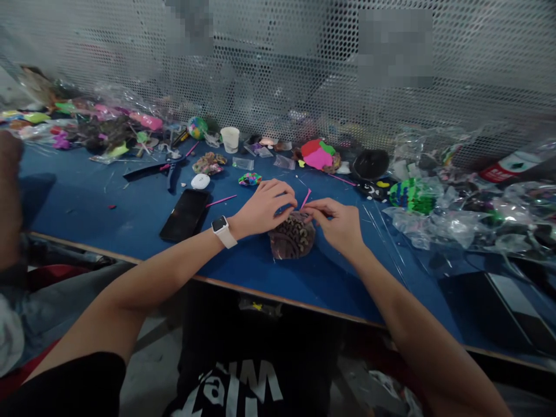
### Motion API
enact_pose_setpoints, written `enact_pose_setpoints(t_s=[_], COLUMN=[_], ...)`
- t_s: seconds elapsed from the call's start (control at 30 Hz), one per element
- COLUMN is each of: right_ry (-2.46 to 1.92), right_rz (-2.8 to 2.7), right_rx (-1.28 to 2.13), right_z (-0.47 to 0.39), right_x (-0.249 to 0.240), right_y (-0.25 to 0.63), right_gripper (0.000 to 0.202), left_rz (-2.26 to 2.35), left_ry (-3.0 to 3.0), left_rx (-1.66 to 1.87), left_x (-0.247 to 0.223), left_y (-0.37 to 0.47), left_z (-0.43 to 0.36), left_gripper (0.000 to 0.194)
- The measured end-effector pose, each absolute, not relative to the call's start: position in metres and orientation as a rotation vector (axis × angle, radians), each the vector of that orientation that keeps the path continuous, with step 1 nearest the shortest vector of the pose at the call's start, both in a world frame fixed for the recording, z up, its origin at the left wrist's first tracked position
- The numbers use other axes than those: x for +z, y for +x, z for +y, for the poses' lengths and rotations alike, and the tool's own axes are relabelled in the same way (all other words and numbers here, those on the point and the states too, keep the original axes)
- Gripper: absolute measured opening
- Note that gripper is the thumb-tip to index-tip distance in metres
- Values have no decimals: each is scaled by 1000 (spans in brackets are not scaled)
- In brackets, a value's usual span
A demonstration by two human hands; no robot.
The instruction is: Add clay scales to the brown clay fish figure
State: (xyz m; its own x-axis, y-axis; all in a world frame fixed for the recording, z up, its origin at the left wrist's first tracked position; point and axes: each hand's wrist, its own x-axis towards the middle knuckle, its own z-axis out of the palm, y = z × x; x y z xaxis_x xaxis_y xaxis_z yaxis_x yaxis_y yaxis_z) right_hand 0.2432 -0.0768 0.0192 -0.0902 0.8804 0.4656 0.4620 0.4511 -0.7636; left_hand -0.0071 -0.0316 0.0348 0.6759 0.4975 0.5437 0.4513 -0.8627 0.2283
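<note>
Near the front edge of the blue counter (260, 272), between my two hands: one brown modelled piece (293, 238), rounded, its top covered with small curled strands, lying directly before me.

Left hand (268, 205): fingers bent and partly closed over the piece's upper left edge; whether they grip anything I cannot tell. White-strapped watch (220, 225) on that wrist.

Right hand (343, 223): thumb and forefinger brought nearly together at the piece's upper right edge, the other fingers folded. One pink stick (306, 197) slants up beside these fingertips; I cannot tell whether they have hold of it.

Left of the piece: dark phone (185, 214); second pink stick (221, 201), by the phone's right edge; white rounded case (200, 182), just behind the phone.

Beyond: small multicoloured piece (249, 179); speckled lump (208, 164); dark-blue two-handled tool (175, 169); white cup (230, 139).

Right, farther back: pink, red and green round piece (319, 155); black bowl (371, 164); green-and-blue striped piece (410, 195), near crumpled clear plastic (456, 226).

Behind all: grey perforated panel (278, 69). Far left edge: another person's arm (9, 197), blurred.
</note>
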Motion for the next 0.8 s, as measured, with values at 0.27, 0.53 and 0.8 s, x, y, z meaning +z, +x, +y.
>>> enact_pose_setpoints(t_s=[0.27,0.53,0.8], right_ry=[-1035,-921,-878], right_rz=[-1609,-1510,-1297], right_rx=[761,1145,1308], right_z=[-88,-88,-87], right_x=[26,26,27], right_y=[221,221,221], right_gripper=[42,46,37], left_rz=[638,640,246], left_ry=[2799,2801,2820], left_rx=[983,1090,1561], left_x=[30,26,21], left_y=[-4,-6,-3], left_z=[-40,-38,-28], left_gripper=[27,33,24])
